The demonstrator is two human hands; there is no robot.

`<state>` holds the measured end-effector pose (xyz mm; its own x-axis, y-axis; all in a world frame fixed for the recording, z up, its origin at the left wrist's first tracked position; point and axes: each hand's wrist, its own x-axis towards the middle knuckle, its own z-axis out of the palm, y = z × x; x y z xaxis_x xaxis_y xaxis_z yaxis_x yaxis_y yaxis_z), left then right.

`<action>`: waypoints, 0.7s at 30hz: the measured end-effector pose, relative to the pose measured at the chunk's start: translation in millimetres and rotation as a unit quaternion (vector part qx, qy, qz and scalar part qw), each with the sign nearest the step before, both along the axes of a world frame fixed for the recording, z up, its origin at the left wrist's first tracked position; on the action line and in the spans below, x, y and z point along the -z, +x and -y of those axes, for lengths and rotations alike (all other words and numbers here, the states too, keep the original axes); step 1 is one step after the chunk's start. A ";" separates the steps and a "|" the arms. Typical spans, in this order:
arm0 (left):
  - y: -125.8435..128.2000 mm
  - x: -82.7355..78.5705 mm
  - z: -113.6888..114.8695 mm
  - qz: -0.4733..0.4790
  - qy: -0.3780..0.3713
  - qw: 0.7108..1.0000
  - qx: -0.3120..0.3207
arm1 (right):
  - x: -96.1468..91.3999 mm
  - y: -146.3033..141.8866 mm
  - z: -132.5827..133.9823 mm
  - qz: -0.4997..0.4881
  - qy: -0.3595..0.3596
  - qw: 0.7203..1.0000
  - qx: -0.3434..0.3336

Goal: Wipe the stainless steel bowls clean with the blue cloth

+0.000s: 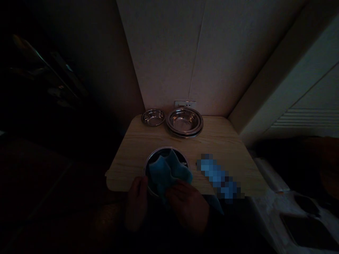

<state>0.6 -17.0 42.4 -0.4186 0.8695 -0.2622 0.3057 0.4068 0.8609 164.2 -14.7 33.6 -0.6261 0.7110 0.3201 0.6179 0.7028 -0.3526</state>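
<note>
Wooden table carries stacked steel bowls by the back wall and a front bowl at the near edge. Blue cloth sits bunched inside the front bowl. Left hand clamps its left rim. Right hand is closed on the cloth, probably; the light is poor. Looks like wiping the inside. The next rub needs the rim held steady.

Dim room, pale wall, socket, light wooden table below.
</note>
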 end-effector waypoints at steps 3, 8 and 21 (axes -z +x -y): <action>1.6 3.5 1.8 -0.004 -0.021 1.000 -0.012 | -14.2 -25.1 -10.1 0.092 -0.108 0.988 0.054; -4.3 10.3 3.1 -0.017 0.007 1.000 -0.021 | -17.5 -45.2 -53.3 0.124 -0.119 0.985 0.018; 9.5 29.5 2.8 0.028 0.026 0.999 -0.026 | -24.3 -25.6 -46.5 0.181 -0.189 0.964 0.056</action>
